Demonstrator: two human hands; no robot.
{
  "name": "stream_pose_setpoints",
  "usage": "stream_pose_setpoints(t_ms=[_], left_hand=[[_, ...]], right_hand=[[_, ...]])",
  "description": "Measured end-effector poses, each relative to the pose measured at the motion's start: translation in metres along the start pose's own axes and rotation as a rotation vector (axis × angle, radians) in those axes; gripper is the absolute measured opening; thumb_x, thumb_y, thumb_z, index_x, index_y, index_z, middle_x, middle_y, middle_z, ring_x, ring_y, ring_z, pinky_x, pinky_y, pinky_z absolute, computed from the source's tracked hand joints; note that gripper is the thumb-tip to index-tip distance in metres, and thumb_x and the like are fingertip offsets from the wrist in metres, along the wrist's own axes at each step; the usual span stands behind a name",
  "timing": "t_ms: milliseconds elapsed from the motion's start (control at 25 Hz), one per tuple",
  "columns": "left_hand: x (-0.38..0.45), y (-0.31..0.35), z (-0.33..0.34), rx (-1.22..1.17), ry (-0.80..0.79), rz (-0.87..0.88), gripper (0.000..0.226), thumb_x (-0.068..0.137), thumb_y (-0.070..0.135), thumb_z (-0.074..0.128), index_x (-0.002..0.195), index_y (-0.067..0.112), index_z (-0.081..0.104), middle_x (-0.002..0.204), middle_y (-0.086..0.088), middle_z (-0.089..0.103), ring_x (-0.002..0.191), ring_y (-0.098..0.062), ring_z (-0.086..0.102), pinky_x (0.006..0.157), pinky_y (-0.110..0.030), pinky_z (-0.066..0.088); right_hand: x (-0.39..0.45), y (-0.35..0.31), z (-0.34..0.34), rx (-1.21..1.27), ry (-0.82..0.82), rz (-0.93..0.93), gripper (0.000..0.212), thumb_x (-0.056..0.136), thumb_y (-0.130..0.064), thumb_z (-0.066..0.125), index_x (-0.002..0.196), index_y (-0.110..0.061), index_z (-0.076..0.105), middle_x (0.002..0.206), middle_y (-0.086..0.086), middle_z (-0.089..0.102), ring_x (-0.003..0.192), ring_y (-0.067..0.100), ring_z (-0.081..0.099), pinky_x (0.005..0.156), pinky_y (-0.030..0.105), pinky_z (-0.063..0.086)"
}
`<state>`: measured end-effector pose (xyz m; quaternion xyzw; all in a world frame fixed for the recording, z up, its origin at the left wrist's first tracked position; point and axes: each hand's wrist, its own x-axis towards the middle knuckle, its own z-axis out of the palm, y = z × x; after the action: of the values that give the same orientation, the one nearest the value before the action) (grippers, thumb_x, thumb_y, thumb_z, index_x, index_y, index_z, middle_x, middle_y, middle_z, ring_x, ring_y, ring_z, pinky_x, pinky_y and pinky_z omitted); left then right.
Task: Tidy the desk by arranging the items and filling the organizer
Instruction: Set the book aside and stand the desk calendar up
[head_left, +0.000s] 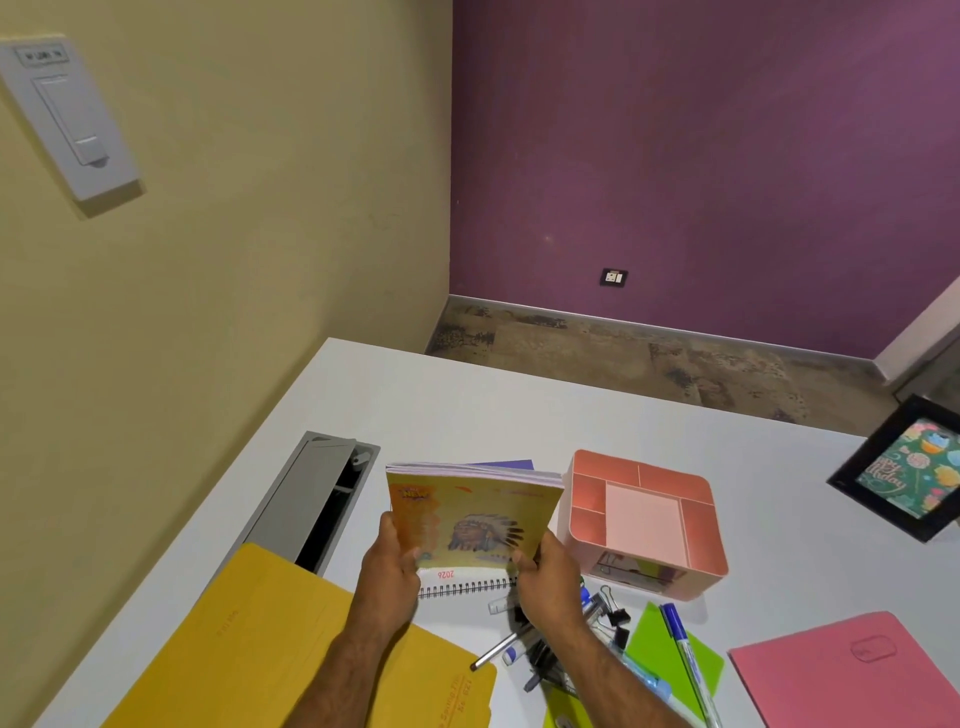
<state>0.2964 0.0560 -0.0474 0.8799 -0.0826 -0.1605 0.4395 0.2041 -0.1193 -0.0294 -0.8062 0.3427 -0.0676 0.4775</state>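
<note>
White desk (467, 405): both hands grip yellow notebook (470, 512), hiding spiral calendar (467, 582); frame (901, 467) cropped.

I see a white desk (467, 405) carrying a pink organizer (644, 519), a yellow folder (275, 634), a pink folder (852, 675), a spiral notebook (462, 582), a green sheet (660, 649), a black picture frame (904, 473), and scattered pens (685, 654) and binder clips (615, 616).

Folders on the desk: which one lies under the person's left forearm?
The yellow folder, at the desk's near left. The left forearm crosses over it, while the pink folder lies apart at the near right.
</note>
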Motion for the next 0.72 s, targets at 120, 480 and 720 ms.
stream_pose_setpoints(t_ms=[120,480,720], left_hand=[[0.006,0.007,-0.002,0.028,0.015,0.017,0.032,0.096,0.0,0.05,0.11,0.026,0.037,0.101,-0.004,0.067,0.079,-0.011,0.068,0.055,-0.025,0.058],[0.106,0.072,-0.034,-0.038,0.015,0.015,0.042,0.094,-0.001,0.055,0.131,0.018,0.045,0.109,0.002,0.058,0.09,-0.018,0.063,0.061,-0.026,0.05],[0.184,0.089,-0.034,0.066,0.006,0.006,0.034,0.093,0.003,0.056,0.126,0.01,0.057,0.113,-0.008,0.065,0.089,-0.018,0.058,0.063,-0.022,0.043]], right_hand=[[0.009,-0.006,-0.003,-0.036,-0.001,-0.011,0.018,0.093,-0.006,0.056,0.097,-0.023,0.058,0.079,-0.018,0.059,0.074,0.004,0.058,0.051,0.007,0.038],[0.103,-0.06,-0.014,-0.038,-0.031,-0.003,0.025,0.087,-0.011,0.065,0.111,-0.017,0.059,0.096,-0.002,0.069,0.085,0.017,0.066,0.067,0.028,0.053],[0.18,-0.067,0.003,0.048,-0.031,0.156,0.016,0.084,-0.016,0.069,0.1,-0.016,0.067,0.102,0.003,0.071,0.091,0.023,0.068,0.078,0.043,0.06]])
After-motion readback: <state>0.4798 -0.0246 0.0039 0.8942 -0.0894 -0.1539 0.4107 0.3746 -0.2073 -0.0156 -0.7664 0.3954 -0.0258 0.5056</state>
